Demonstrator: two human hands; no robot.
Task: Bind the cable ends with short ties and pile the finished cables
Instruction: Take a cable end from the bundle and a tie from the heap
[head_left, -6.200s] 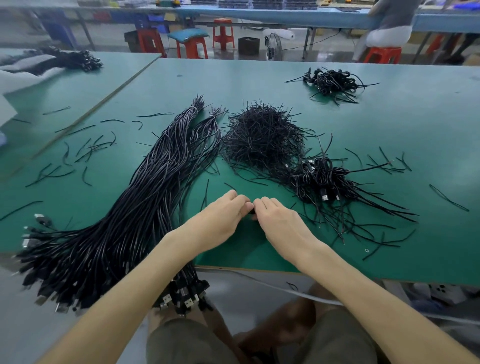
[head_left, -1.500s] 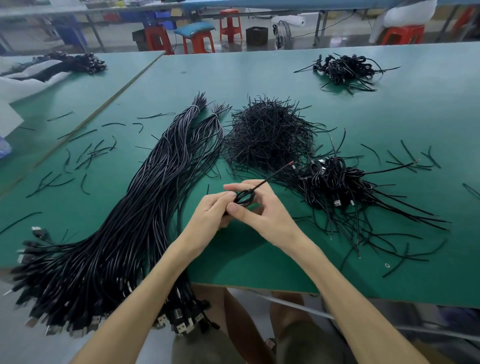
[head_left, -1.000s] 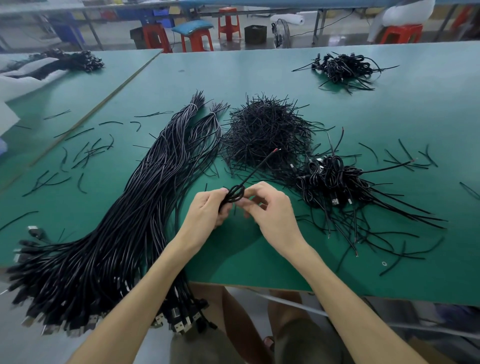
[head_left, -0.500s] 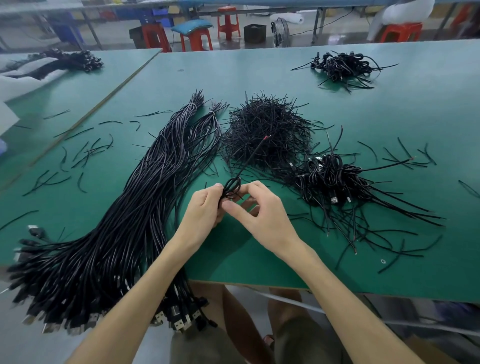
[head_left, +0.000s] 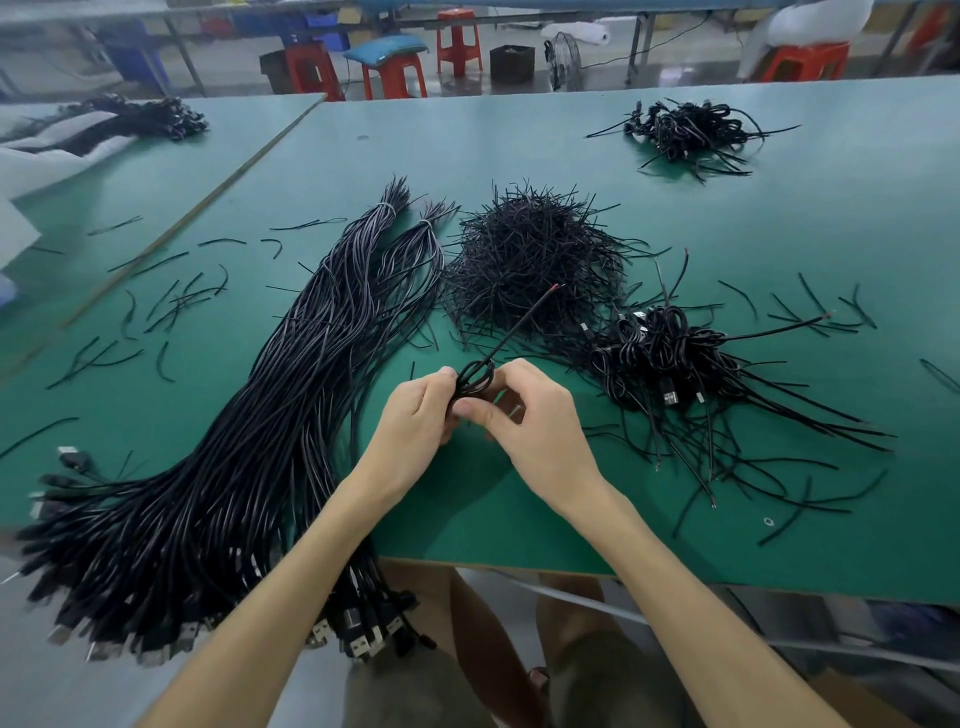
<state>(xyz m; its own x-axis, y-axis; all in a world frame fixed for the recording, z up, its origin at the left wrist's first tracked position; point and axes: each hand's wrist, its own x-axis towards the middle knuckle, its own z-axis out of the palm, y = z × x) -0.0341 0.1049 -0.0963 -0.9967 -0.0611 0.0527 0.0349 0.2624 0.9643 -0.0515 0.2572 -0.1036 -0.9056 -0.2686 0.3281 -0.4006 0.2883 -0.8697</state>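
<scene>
Both hands pinched the coiled cable (head_left: 474, 378) between them, the left hand (head_left: 415, 415) gripping its left side, the right hand (head_left: 535, 415) its lower edge, its free end pointing up-right.

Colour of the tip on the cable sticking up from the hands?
Reddish tip on a black cable; head view.

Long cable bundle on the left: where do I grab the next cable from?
Grip a plug at the near end of the bundle, coming from your side of the table. The plugs hang fanned out past the edge, while the far ends look banded together and the middle lies packed. Left hand and right hand both hold a coil, so free one first.
</scene>
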